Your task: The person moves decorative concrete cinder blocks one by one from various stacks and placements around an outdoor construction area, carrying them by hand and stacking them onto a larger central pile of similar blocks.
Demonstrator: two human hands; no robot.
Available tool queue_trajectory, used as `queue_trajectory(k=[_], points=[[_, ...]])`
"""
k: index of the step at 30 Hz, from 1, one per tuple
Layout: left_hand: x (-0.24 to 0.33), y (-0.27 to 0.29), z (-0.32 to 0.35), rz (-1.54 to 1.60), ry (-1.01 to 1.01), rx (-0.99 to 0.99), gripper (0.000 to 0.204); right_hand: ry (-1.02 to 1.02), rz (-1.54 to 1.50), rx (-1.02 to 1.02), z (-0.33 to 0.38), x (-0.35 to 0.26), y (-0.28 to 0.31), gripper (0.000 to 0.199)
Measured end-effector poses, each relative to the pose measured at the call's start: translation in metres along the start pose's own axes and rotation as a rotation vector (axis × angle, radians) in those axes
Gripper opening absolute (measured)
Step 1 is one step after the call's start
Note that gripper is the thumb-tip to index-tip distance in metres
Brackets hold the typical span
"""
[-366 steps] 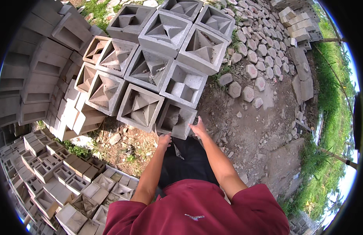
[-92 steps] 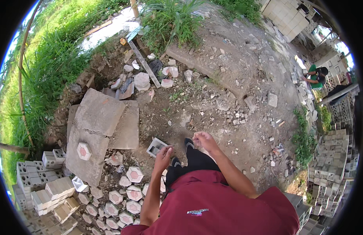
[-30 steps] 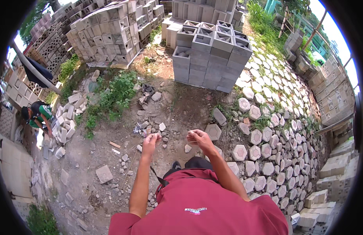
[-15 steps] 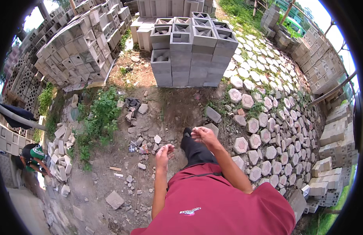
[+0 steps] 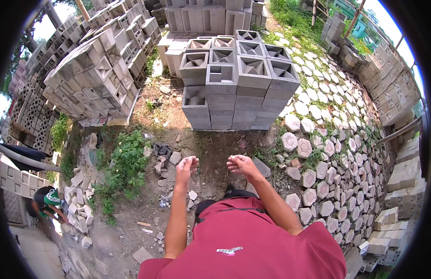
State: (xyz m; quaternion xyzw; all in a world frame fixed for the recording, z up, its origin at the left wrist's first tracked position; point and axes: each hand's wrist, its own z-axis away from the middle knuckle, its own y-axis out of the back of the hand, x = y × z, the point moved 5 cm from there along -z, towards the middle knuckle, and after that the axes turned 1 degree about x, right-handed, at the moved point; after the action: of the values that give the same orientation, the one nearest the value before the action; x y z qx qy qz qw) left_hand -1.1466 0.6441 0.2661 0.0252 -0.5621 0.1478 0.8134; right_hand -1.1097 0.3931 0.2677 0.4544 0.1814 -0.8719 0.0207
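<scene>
My left hand [image 5: 186, 168] is raised in front of my body, its fingers curled in and drawn together. Across from it, at about the same height, my right hand [image 5: 241, 166] is bent into a similar loose pinch. A gap lies between the two hands, and they do not touch. Whether anything small sits in either set of fingers cannot be made out. Ahead stands the nearest thing to both hands, a stack of grey concrete vent blocks [image 5: 252, 109] with square openings and slanted inner faces. Neither hand touches the stack.
Hexagonal paving blocks [image 5: 309, 193] lie in rows on the right. A tall stack of pale vent blocks [image 5: 87, 79] stands left, behind a leafy plant [image 5: 128, 160]. Rubble [image 5: 79, 204] is heaped near a crouching person [image 5: 49, 202] at far left. Stones litter the dirt.
I have come closer to the grey block stack. My left hand has moved up and slightly left, widening the gap to the right hand. My forward leg is now mostly hidden.
</scene>
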Motion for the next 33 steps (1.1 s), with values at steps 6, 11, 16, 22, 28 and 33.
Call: queue_trajectory(k=[6,11,16,22,28,33], points=[[0.022,-0.041,-0.065,0.114,0.0,0.002,0.029,-0.05,-0.005,-0.009,-0.057,-0.031,0.012,0.028],[0.016,-0.047,-0.117,0.158,0.089,-0.036,0.03,-0.101,-0.056,0.065,-0.101,-0.048,0.013,0.028],[0.062,-0.027,-0.201,0.142,0.076,-0.046,0.029,-0.107,-0.08,0.09,-0.165,-0.079,0.002,0.03],[0.112,-0.02,-0.305,0.038,0.144,-0.161,0.029,-0.09,-0.23,0.189,-0.25,-0.134,-0.021,0.028],[0.161,-0.035,-0.385,-0.087,0.236,-0.269,0.029,-0.139,-0.39,0.338,-0.305,-0.172,-0.026,0.036],[0.155,-0.063,-0.455,-0.319,0.287,-0.327,0.028,-0.13,-0.562,0.465,-0.344,-0.18,-0.002,0.046]])
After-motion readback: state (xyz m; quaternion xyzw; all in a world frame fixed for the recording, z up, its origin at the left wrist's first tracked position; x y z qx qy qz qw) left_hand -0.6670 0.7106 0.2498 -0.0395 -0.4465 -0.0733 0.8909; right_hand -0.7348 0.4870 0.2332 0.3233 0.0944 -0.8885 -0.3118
